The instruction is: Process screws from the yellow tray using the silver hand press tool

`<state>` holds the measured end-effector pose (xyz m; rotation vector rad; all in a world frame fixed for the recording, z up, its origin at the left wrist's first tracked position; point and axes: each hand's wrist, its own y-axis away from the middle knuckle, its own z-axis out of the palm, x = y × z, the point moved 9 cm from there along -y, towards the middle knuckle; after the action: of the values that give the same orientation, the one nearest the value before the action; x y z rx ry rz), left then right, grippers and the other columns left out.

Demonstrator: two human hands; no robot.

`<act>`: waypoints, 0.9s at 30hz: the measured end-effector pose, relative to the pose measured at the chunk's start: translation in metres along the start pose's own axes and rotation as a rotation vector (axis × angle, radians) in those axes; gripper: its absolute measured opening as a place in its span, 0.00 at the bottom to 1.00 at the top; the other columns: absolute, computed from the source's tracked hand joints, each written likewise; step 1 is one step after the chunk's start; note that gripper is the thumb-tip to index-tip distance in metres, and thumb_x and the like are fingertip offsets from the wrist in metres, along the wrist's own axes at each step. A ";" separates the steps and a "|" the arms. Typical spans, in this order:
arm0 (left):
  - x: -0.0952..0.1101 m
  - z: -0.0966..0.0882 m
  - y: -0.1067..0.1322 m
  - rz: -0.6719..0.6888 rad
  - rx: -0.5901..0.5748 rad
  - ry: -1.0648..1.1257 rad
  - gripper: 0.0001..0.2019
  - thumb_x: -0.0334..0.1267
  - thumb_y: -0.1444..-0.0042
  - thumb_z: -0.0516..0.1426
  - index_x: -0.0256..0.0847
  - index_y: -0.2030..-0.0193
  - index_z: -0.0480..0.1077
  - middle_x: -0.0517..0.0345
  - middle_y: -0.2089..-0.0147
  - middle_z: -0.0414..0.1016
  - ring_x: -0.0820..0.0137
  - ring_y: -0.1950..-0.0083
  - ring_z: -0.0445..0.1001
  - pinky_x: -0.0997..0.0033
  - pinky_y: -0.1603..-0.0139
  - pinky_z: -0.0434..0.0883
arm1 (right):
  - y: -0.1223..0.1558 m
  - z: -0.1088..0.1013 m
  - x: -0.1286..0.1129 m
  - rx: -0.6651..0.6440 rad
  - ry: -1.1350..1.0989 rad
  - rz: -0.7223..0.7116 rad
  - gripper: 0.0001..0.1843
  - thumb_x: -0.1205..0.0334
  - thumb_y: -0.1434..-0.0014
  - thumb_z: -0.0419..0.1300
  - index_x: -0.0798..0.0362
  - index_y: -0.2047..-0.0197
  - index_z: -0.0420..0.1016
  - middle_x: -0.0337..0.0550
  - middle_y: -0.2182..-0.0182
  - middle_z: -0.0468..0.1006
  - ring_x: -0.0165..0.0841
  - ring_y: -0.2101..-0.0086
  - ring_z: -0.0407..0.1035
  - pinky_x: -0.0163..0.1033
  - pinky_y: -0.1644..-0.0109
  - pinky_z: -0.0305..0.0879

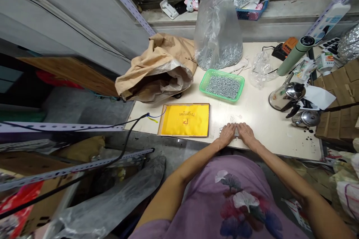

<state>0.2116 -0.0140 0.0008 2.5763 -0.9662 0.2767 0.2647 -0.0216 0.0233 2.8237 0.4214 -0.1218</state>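
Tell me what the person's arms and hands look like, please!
The left hand and right hand are bare, with no gloves. The forearms are uncovered too, and no watch shows at the wrists. A purple sleeve covers the upper left arm, matching the shirt. The right sleeve is out of view.

- Piece [236,132]: small, pale grey, slightly shiny; the fingers cover much of it, so its full outline and material cannot be told.
- State: a short stretch shows between the left hand [228,131] and the right hand [245,132], both touching it.
- Pose: low, seemingly flat on the table [269,134].
- Place: near the table's front edge.
- Bit [221,130]: silvery, just left of the left hand; whether it joins the piece is unclear.
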 end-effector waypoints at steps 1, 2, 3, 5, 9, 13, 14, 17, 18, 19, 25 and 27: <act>0.000 0.001 -0.001 0.004 -0.013 0.003 0.26 0.38 0.47 0.62 0.34 0.43 0.60 0.44 0.48 0.67 0.59 0.47 0.65 0.62 0.50 0.67 | 0.002 0.000 -0.001 -0.004 0.004 0.010 0.19 0.68 0.46 0.62 0.57 0.50 0.68 0.49 0.60 0.73 0.38 0.57 0.63 0.40 0.56 0.58; -0.001 0.001 -0.002 0.005 -0.024 0.012 0.23 0.37 0.47 0.62 0.35 0.46 0.62 0.46 0.49 0.67 0.60 0.48 0.65 0.63 0.51 0.67 | 0.004 -0.001 -0.002 -0.005 0.008 0.017 0.15 0.70 0.44 0.58 0.57 0.52 0.69 0.49 0.61 0.73 0.38 0.58 0.64 0.40 0.57 0.59; -0.002 0.002 -0.002 0.003 -0.034 0.025 0.20 0.37 0.47 0.62 0.36 0.48 0.64 0.47 0.51 0.68 0.60 0.49 0.65 0.63 0.51 0.67 | 0.005 -0.001 -0.003 -0.004 0.011 0.019 0.12 0.72 0.42 0.55 0.56 0.54 0.71 0.49 0.63 0.74 0.38 0.59 0.64 0.40 0.57 0.59; -0.003 0.003 -0.002 -0.005 -0.055 0.058 0.15 0.36 0.46 0.61 0.37 0.52 0.67 0.48 0.53 0.68 0.61 0.49 0.65 0.64 0.52 0.67 | 0.007 -0.001 -0.005 -0.001 0.015 0.017 0.13 0.75 0.40 0.50 0.55 0.58 0.72 0.48 0.65 0.74 0.37 0.60 0.65 0.40 0.58 0.59; -0.007 0.008 -0.005 -0.038 -0.113 0.100 0.08 0.36 0.44 0.59 0.38 0.59 0.69 0.49 0.55 0.69 0.61 0.49 0.65 0.65 0.54 0.67 | 0.006 0.002 -0.003 0.000 -0.003 0.020 0.15 0.76 0.40 0.48 0.53 0.62 0.74 0.47 0.67 0.74 0.36 0.62 0.66 0.39 0.59 0.58; -0.006 0.009 -0.011 -0.049 -0.142 0.096 0.05 0.36 0.42 0.57 0.37 0.60 0.70 0.48 0.55 0.70 0.60 0.49 0.65 0.65 0.54 0.68 | 0.003 0.004 0.000 -0.021 -0.023 0.019 0.14 0.74 0.39 0.49 0.52 0.64 0.74 0.46 0.68 0.75 0.35 0.63 0.66 0.38 0.59 0.57; -0.006 0.009 -0.011 -0.046 -0.140 0.088 0.05 0.36 0.42 0.57 0.37 0.60 0.70 0.47 0.55 0.70 0.60 0.49 0.65 0.64 0.54 0.68 | 0.002 0.004 0.001 -0.026 -0.018 0.022 0.14 0.74 0.39 0.49 0.52 0.64 0.74 0.46 0.68 0.75 0.35 0.63 0.66 0.38 0.59 0.57; -0.005 0.007 -0.008 -0.025 -0.076 0.072 0.10 0.35 0.42 0.57 0.36 0.54 0.69 0.45 0.52 0.71 0.60 0.48 0.67 0.63 0.52 0.68 | 0.002 0.000 0.005 -0.004 -0.008 0.031 0.10 0.70 0.39 0.53 0.53 0.58 0.73 0.47 0.65 0.76 0.36 0.61 0.67 0.39 0.58 0.58; -0.005 0.006 -0.005 -0.010 -0.033 0.072 0.13 0.35 0.42 0.57 0.35 0.50 0.67 0.44 0.50 0.70 0.60 0.46 0.67 0.61 0.49 0.67 | 0.003 -0.002 0.006 0.016 -0.013 0.027 0.11 0.68 0.40 0.55 0.54 0.55 0.72 0.48 0.63 0.76 0.37 0.59 0.66 0.39 0.57 0.58; -0.004 0.005 0.000 0.012 0.014 0.072 0.15 0.34 0.41 0.56 0.35 0.47 0.66 0.43 0.47 0.69 0.59 0.44 0.66 0.60 0.47 0.66 | 0.004 -0.004 0.007 0.038 -0.024 0.017 0.14 0.65 0.42 0.58 0.55 0.51 0.70 0.49 0.60 0.76 0.38 0.58 0.66 0.40 0.55 0.58; 0.008 0.017 0.034 0.215 0.128 0.079 0.16 0.29 0.37 0.47 0.40 0.43 0.63 0.43 0.37 0.64 0.64 0.33 0.58 0.54 0.36 0.57 | 0.009 -0.009 0.015 0.106 -0.088 -0.005 0.21 0.60 0.40 0.57 0.53 0.44 0.65 0.51 0.51 0.72 0.40 0.53 0.64 0.42 0.51 0.57; 0.014 0.022 0.041 0.266 0.116 0.097 0.16 0.30 0.36 0.47 0.40 0.43 0.63 0.44 0.38 0.64 0.65 0.33 0.58 0.56 0.35 0.57 | 0.003 -0.009 0.019 0.075 -0.071 0.033 0.17 0.64 0.39 0.55 0.53 0.47 0.67 0.50 0.53 0.73 0.39 0.55 0.63 0.40 0.54 0.57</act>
<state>0.1962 -0.0601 -0.0038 2.5056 -1.2917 0.5381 0.2840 -0.0167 0.0299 2.8880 0.3617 -0.2358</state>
